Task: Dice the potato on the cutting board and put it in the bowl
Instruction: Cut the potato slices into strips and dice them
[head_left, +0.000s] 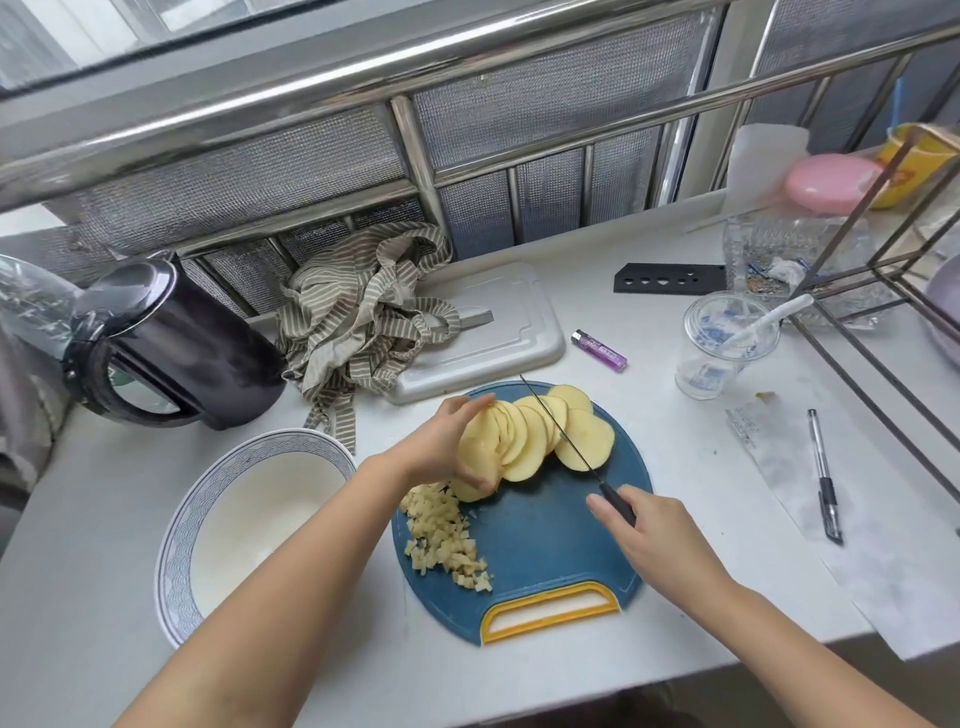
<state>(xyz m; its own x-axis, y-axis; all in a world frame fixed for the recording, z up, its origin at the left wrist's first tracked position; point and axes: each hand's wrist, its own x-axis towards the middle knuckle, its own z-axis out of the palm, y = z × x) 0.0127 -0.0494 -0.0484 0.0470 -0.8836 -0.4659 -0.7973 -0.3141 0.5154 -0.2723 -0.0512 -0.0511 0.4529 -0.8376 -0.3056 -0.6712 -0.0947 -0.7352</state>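
Note:
A round blue cutting board (540, 545) with a yellow handle lies on the white counter. Fanned potato slices (540, 431) lean across its far half. My left hand (447, 441) holds the left end of the slices, fingers curled over them. My right hand (654, 535) grips the black handle of a thin knife (558, 423), whose blade lies across the slices near their right end. A pile of diced potato (447, 540) sits on the board's left side. The white bowl (176, 530) with a blue patterned rim stands left of the board, with nothing in it.
A black kettle (166, 343) stands at the far left. A striped cloth (358, 317) lies on a grey board (509, 332) behind. A purple lighter (598, 350), plastic cup (722, 343), pen (826, 475) and metal rack (883, 270) are on the right. The counter edge runs close along the front.

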